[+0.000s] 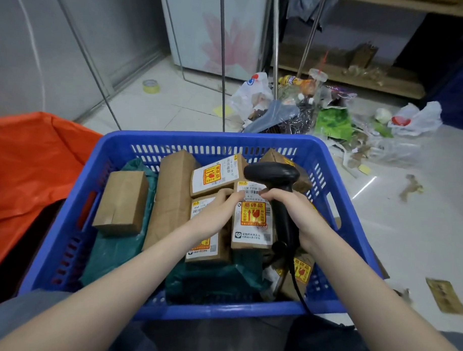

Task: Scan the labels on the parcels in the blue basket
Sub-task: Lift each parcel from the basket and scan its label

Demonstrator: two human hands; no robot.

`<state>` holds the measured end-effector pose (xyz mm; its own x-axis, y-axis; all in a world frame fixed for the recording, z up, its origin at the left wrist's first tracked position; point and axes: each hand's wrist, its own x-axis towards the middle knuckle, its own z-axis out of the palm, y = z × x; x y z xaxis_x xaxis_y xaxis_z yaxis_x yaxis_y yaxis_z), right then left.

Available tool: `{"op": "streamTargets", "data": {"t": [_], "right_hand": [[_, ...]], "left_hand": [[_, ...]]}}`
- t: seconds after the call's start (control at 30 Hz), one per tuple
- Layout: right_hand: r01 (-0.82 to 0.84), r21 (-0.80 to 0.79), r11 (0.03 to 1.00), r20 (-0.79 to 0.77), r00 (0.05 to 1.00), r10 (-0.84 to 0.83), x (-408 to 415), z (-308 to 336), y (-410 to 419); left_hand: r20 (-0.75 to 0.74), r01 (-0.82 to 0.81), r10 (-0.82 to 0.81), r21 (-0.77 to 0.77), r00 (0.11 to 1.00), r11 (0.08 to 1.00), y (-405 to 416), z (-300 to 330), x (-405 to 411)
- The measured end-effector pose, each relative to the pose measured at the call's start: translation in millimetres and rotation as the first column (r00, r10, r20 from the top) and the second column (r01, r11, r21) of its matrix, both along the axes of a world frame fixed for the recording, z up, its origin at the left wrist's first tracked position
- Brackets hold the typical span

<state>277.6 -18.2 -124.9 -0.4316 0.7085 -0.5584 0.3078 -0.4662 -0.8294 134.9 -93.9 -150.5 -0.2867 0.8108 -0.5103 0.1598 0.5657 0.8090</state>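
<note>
One blue slotted plastic basket (74,222). Cardboard parcels in it, visible count seven: two plain brown cardboard boxes (123,201) at left and centre, four brown boxes with white labels and red-and-yellow fragile stickers (214,178), and one more box (275,157) at the far right corner, mostly hidden. Teal plastic mailer bags (211,282): at least two, exact count unclear under the boxes. One black handheld barcode scanner (271,174). Two bare hands (218,211). On the floor: one roll of yellow tape (151,86), one orange plastic sheet (34,158).
</note>
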Motion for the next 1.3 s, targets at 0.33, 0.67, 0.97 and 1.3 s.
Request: {"op": "streamTargets", "data": {"t": [0.33,0.67,0.97,1.3], "right_hand": [[0.052,0.028,0.998,-0.249,0.968,-0.043,-10,24,7],[0.105,0.022,0.994,-0.379,0.921,-0.089,-18,45,8],[0.095,0.019,0.995,-0.404,0.911,-0.08,-30,54,2],[0.079,-0.038,0.996,-0.402,0.911,-0.088,-27,66,7]], "left_hand": [[-0.126,-0.254,0.294,0.261,0.947,0.931,4,16,-28],[-0.013,-0.211,0.231,0.355,0.973,0.911,-3,32,-33],[0.07,-0.279,0.275,0.405,0.959,0.871,-10,51,-40],[0.085,-0.374,0.381,0.468,0.921,0.8,-12,65,-54]]}}
